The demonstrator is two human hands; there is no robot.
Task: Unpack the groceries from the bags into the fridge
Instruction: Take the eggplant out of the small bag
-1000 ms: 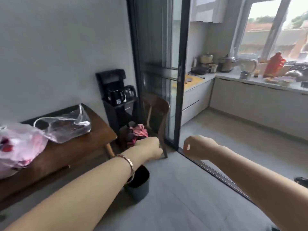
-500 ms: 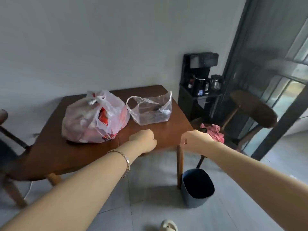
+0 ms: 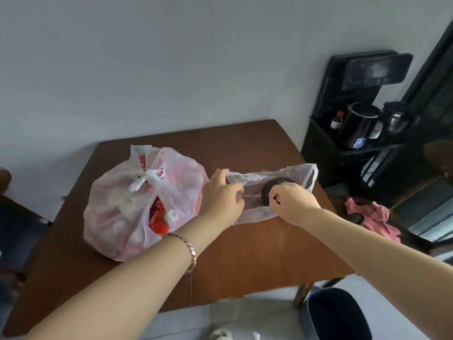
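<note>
Opening clear thin plastic bag [image 3: 291, 174] on brown wooden surface [image 3: 245, 253] | mouth is pinched by left hand [image 3: 224, 192] at left end, by right hand [image 3: 291, 200] at near edge | dark round item [image 3: 270, 190] held inside | risk: film torn by hard pulling; item tipped off nearby surface edge

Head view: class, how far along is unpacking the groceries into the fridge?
Done: nothing visibly; both bags lie on the brown wooden table. In hand: the left hand and right hand grip the mouth of the thin clear plastic bag, a dark round item inside. Left: that item, plus the knotted white-and-red plastic bag, bulging with goods.
</note>
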